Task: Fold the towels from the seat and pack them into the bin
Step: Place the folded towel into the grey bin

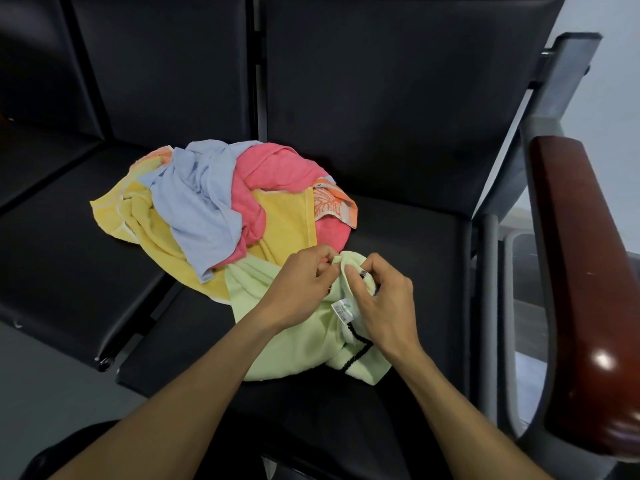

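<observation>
Pinching the green towel [287, 344] at its bunched top edge, left hand [304, 285] and right hand [384, 303] seem to be hunting for corners (folding not begun). It lies on the seat [398, 244] beside the pile [221, 206]; next, spread it flat.

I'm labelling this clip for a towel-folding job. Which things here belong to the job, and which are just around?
Job:
- green towel, pinched by left hand and right hand
- blue towel
- pink towel
- yellow towel
- seat holding them

Just around:
- wooden armrest
- neighbouring seat

No bin shows.
</observation>
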Demonstrator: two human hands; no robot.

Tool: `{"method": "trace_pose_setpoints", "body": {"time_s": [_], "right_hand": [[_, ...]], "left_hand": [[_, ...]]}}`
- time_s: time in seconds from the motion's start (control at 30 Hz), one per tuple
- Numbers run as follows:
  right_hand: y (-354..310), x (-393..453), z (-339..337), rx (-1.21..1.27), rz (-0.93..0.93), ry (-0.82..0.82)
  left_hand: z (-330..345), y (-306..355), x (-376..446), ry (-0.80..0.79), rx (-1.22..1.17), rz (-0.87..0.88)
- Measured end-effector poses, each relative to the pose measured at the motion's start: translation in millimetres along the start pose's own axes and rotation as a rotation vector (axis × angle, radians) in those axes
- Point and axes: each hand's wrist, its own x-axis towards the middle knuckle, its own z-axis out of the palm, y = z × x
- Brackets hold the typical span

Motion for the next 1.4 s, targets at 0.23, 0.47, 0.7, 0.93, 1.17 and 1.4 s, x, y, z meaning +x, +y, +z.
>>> {"method": "trace_pose_setpoints", "body": {"time_s": [0.23,0.47,0.7,0.93,1.17,1.4], "right_hand": [[1,0,2,-0.094,-0.09,0.019],[11,9,-12,-0.219,-0.086,-0.204],[19,9,-10,-0.381,-0.13,-0.299],[23,9,-18,-0.675,-0.215,-0.243],[26,12,-26,-0.47,-0.026,-0.336],[17,10,-25,-0.338,-0.055,-0.191]], "left_hand": [[0,11,-7,0.009,-0.029,0.044],[-34,-21,-8,0.144,0.075,-0.005],[-65,-49,-20,0.287,0.159,-0.103],[-87,-67,-28,0.397,0.178,-0.193],[-100,-78,-29,0.496,0.131,-0.265],[-103,-81,-26,0.568,0.136,-0.292]]}}
